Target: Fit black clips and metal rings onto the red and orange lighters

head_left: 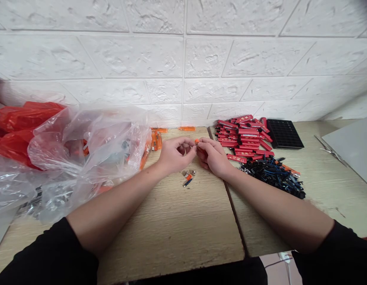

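Note:
My left hand point(175, 153) and my right hand point(212, 155) meet over the middle of the wooden table point(171, 225). Both pinch a small orange part point(196, 141) between their fingertips. Just below the hands, a few tiny loose parts point(188, 176) lie on the table: an orange one, a metal one and a dark blue one. To the right of my right hand sits a stack of red flat sticks point(245, 138), with a heap of dark blue clips point(275, 178) in front of it.
Clear plastic bags point(82, 154) with orange parts fill the left side, with red bags point(19, 118) behind them. Loose orange pieces point(156, 139) lie near the wall. A black grid tray point(284, 134) and a grey board point(352, 150) are at the right.

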`<move>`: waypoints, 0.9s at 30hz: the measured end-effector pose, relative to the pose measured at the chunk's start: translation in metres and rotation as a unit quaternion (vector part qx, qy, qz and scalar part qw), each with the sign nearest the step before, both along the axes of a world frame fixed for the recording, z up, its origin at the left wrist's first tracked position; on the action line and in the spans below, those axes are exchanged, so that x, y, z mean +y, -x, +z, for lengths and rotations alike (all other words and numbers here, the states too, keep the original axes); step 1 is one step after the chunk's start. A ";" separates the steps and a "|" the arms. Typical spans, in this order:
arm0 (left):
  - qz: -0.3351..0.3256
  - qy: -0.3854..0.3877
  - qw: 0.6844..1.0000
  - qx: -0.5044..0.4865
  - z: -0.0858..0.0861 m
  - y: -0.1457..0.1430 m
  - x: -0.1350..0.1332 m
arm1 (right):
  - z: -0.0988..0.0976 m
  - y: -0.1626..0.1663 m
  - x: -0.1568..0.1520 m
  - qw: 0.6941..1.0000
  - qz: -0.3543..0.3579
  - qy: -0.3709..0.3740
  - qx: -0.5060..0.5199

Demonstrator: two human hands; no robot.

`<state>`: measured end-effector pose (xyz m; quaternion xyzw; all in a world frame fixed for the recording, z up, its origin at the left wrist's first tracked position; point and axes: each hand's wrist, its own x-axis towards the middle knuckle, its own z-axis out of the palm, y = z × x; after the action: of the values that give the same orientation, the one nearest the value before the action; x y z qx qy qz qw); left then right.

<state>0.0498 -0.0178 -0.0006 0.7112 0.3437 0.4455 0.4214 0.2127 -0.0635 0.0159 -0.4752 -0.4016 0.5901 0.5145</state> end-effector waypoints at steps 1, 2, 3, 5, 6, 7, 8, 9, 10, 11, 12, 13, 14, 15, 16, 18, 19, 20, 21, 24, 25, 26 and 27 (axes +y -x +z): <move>0.001 0.000 1.000 -0.001 0.000 0.000 0.000 | 0.000 0.000 0.000 1.000 0.001 0.001 0.002; 0.003 0.000 1.000 -0.002 -0.001 0.000 0.000 | 0.000 0.000 0.000 1.000 0.001 0.002 0.003; 0.005 -0.001 1.000 -0.003 -0.001 0.000 -0.001 | 0.000 0.000 0.000 1.000 0.002 0.003 0.003; 0.008 -0.002 1.000 -0.002 0.000 0.000 -0.001 | 0.000 0.000 0.000 1.000 0.003 0.004 0.001; 0.008 -0.002 1.000 -0.001 0.000 0.000 -0.001 | 0.000 0.000 0.000 1.000 0.003 0.005 0.000; 0.007 -0.002 1.000 0.000 0.000 0.000 -0.001 | 0.000 0.000 0.000 1.000 0.004 0.005 -0.002; 0.006 -0.002 1.000 0.000 0.000 0.000 -0.001 | 0.000 0.000 0.000 1.000 0.004 0.004 -0.002; 0.004 -0.002 1.000 -0.001 0.001 -0.001 -0.001 | 0.000 0.000 0.000 1.000 0.004 0.004 -0.002; 0.003 -0.003 1.000 -0.002 0.001 -0.001 -0.001 | 0.000 0.000 0.000 1.000 0.005 0.003 -0.002; 0.002 -0.003 1.000 -0.004 0.001 -0.001 -0.001 | -0.001 0.000 0.000 1.000 0.005 0.002 -0.001; 0.002 -0.003 1.000 -0.005 0.001 -0.001 -0.001 | -0.001 0.000 0.000 1.000 0.006 0.002 0.000; 0.003 -0.003 1.000 -0.005 0.001 -0.001 -0.001 | 0.000 0.000 0.001 1.000 0.007 0.002 0.001; 0.004 -0.001 1.000 -0.005 0.002 -0.001 -0.001 | 0.000 0.000 0.001 1.000 0.008 0.003 0.002; 0.004 0.001 1.000 -0.005 0.002 -0.001 -0.001 | 0.000 0.000 0.001 1.000 0.008 0.004 0.002; 0.003 0.004 1.000 -0.004 0.002 -0.001 -0.001 | 0.001 0.000 0.001 1.000 0.008 0.004 0.003; -0.003 0.013 1.000 -0.006 0.003 0.000 0.000 | 0.002 0.001 0.001 1.000 0.008 0.003 0.002; -0.004 0.019 1.000 -0.012 0.004 0.000 0.000 | 0.002 0.001 0.000 1.000 0.008 0.000 0.000; -0.005 0.031 0.999 -0.025 0.005 0.000 0.000 | 0.001 0.001 0.000 1.000 0.007 -0.005 -0.004; -0.006 0.051 0.998 -0.044 0.006 0.000 0.001 | 0.000 0.001 0.000 1.000 0.006 -0.012 -0.010; -0.029 0.143 0.983 -0.112 0.011 -0.002 0.002 | -0.006 -0.001 -0.001 0.998 0.008 -0.043 -0.046; -0.039 0.169 0.977 -0.125 0.012 -0.003 0.002 | -0.008 -0.002 -0.001 0.997 0.012 -0.055 -0.061; -0.046 0.185 0.973 -0.131 0.013 -0.004 0.002 | -0.011 -0.002 -0.001 0.995 0.014 -0.065 -0.076; -0.048 0.192 0.971 -0.131 0.014 -0.004 0.002 | -0.013 -0.003 0.000 0.993 0.015 -0.073 -0.089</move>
<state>0.0542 -0.0156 0.0133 0.5680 0.3302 0.4396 0.6124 0.2158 -0.0637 0.0028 -0.4810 -0.4952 0.5217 0.5013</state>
